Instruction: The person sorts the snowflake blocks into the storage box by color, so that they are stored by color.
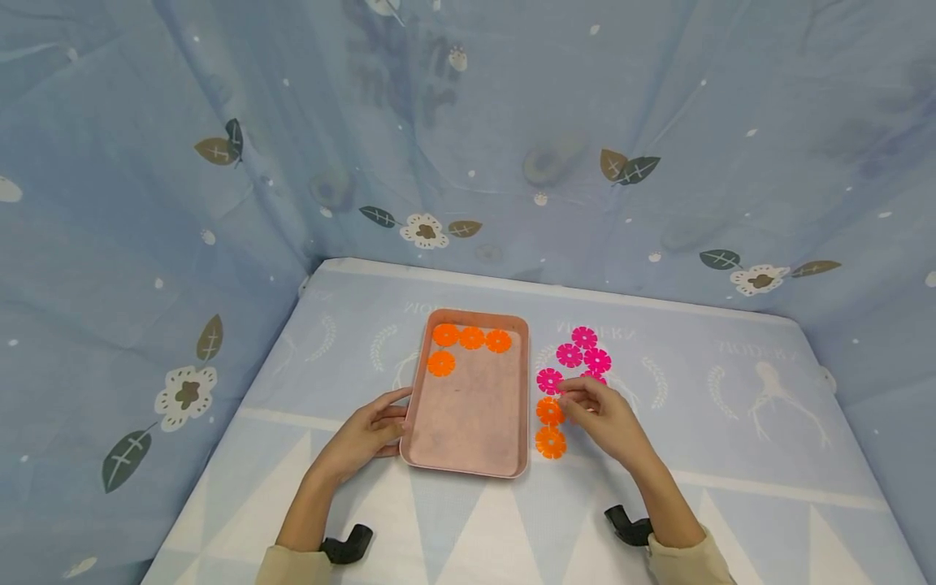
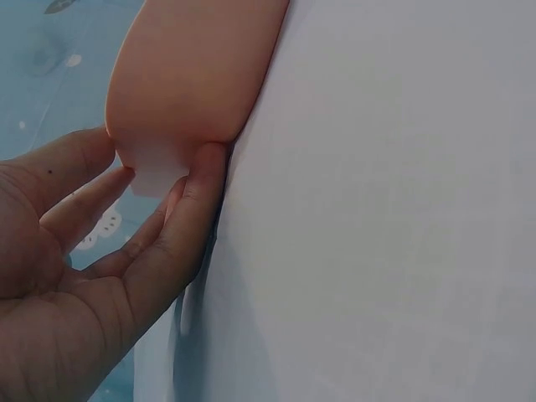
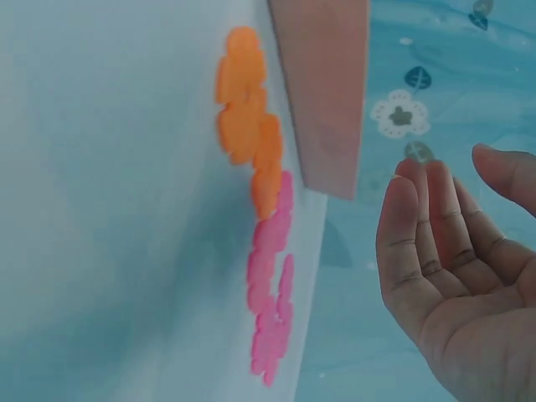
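My left hand (image 1: 369, 439) holds the left side of a shallow pink tray (image 1: 468, 422); in the left wrist view its fingertips (image 2: 205, 159) touch the tray's outer wall (image 2: 193, 75). Inside, several orange notched discs (image 1: 471, 338) lie toward the far end, in a row with one below. Right of the tray, my right hand (image 1: 603, 418) hovers over loose orange discs (image 1: 551, 443), partly covering them. Pink notched discs (image 1: 569, 355) lie just beyond it. In the right wrist view the right fingers (image 3: 398, 218) are loosely extended, apart from the thumb, with nothing between them.
A patterned cloth covers the table (image 1: 731, 422). Blue floral curtains (image 1: 512, 146) hang behind and at both sides. Black curved pieces sit by each wrist, one near the left sleeve (image 1: 349, 544) and one near the right sleeve (image 1: 627, 526).
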A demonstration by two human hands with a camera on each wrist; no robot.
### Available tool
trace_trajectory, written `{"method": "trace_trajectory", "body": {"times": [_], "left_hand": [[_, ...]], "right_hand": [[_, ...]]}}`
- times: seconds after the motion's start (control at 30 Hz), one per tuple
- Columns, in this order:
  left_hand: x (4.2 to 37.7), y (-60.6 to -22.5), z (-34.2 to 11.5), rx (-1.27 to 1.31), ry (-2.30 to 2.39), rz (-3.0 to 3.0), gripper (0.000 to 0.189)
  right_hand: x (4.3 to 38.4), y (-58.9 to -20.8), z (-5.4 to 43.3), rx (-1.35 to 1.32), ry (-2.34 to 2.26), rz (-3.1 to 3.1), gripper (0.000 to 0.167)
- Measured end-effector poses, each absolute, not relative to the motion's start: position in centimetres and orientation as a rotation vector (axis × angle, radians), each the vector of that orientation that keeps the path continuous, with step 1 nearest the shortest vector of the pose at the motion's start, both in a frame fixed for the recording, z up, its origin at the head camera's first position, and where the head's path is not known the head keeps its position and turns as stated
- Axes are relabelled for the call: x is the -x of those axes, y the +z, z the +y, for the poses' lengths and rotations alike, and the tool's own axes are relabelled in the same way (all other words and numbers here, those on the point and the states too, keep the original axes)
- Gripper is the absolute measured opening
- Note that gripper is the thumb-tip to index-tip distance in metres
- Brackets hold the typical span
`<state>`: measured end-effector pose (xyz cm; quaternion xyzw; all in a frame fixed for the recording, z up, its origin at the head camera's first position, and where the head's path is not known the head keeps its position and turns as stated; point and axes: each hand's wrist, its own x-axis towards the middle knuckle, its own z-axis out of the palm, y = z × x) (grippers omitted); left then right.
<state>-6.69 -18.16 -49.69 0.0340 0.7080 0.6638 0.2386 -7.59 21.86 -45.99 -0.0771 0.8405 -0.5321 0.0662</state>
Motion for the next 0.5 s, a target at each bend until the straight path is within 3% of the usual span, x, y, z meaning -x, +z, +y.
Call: {"method": "trace_trajectory", "body": {"times": [0.5], "left_hand": [[6.7, -49.7, -18.2, -0.092, 1.826, 1.926, 0.059]], "right_hand": [[6.4, -48.7, 23.0, 0.231, -1.361, 2.496, 0.027]]}}
